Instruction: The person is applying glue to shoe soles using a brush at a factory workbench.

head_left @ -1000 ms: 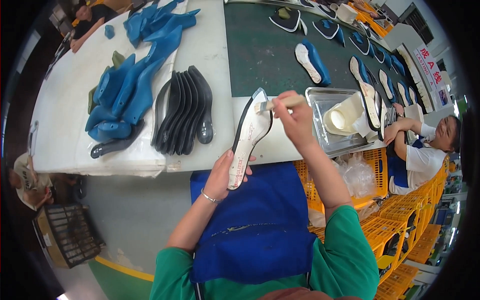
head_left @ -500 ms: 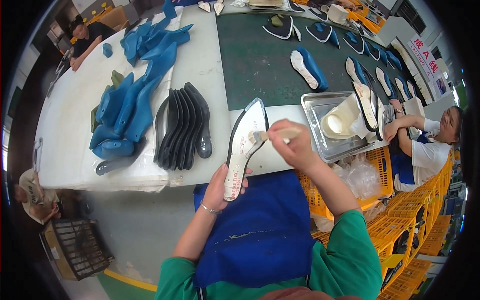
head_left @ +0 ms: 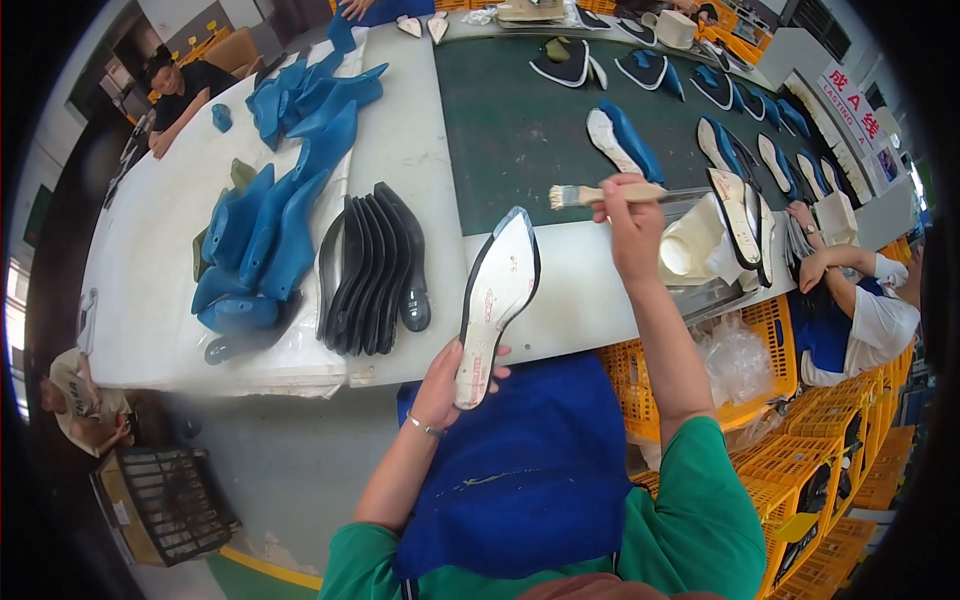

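the left hand (head_left: 447, 383) is clamped on the heel end of a shoe sole (head_left: 495, 297), held just above the near edge of the bench (head_left: 400, 150). the right hand (head_left: 630, 222) is closed around a brush (head_left: 610, 194), lifted clear of the sole with its bristles pointing left. this looks like a pause between coating strokes; the next move likely calls for bringing the bristles down onto the pale face. the sole's long axis runs near to far, toe pointing away and slightly right.

Matt pale shoe sole with black rubbery rim (head_left: 497, 290), wooden-handled bristle brush (head_left: 610, 194), glossy stacked black rubber soles (head_left: 375, 268), smooth blue plastic lasts (head_left: 265, 235), and a shiny metal tray (head_left: 722, 292).
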A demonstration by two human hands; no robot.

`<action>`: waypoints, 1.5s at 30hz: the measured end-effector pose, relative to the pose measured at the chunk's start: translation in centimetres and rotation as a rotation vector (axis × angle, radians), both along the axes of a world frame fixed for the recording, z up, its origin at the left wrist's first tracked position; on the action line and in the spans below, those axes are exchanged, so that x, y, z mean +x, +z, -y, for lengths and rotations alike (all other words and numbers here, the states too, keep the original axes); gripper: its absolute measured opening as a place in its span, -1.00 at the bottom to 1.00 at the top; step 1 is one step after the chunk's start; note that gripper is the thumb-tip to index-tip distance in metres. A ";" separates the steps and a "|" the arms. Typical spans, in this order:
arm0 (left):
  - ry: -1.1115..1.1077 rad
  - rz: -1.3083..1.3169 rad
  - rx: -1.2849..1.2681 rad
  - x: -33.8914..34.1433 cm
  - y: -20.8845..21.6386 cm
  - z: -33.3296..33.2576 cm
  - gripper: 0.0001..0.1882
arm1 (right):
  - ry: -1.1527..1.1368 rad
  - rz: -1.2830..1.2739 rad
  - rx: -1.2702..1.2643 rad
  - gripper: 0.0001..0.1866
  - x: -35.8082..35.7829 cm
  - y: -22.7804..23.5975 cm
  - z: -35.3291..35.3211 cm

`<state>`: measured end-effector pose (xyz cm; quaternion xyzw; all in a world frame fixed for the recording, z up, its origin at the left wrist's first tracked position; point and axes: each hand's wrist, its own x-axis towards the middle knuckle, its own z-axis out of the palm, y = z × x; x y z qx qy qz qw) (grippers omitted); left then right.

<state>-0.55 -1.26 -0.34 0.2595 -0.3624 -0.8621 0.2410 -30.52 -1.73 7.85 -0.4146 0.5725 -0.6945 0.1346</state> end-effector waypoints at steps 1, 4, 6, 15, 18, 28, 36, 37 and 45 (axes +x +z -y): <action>0.031 0.021 0.009 -0.3 -0.1 0.3 -0.47 | -0.010 0.048 -0.059 -0.84 0.3 -0.7 -0.2; 0.100 -0.036 0.044 -1.9 -1.0 1.6 -0.52 | -0.029 0.040 -0.100 -0.86 0.6 -2.7 -1.7; 0.084 0.008 0.000 -3.1 -2.9 2.7 -0.55 | -0.095 0.026 -0.055 -0.85 1.0 -4.4 -3.0; 0.336 0.472 -0.792 -7.3 -8.4 4.7 -0.57 | -0.106 0.056 0.087 -0.80 1.6 -10.1 -6.5; 0.354 0.719 -1.046 -7.1 -6.5 4.4 -0.54 | -0.140 0.108 0.105 -0.83 1.3 -10.6 -6.8; 0.494 -0.365 -0.016 0.8 1.2 11.2 -0.40 | -0.127 0.119 0.112 -0.76 1.2 -13.2 -5.3; 0.473 -0.711 0.162 2.9 1.1 13.6 -0.37 | -0.179 0.009 0.133 -0.71 2.0 -13.4 -4.8; 0.444 -0.730 0.157 3.5 0.6 13.9 -0.43 | -0.188 -0.040 0.149 -0.70 2.0 -13.2 -4.7; 0.737 -0.193 -0.146 6.7 2.0 15.9 -0.53 | -0.165 -0.378 0.247 -0.70 1.7 -13.9 -5.2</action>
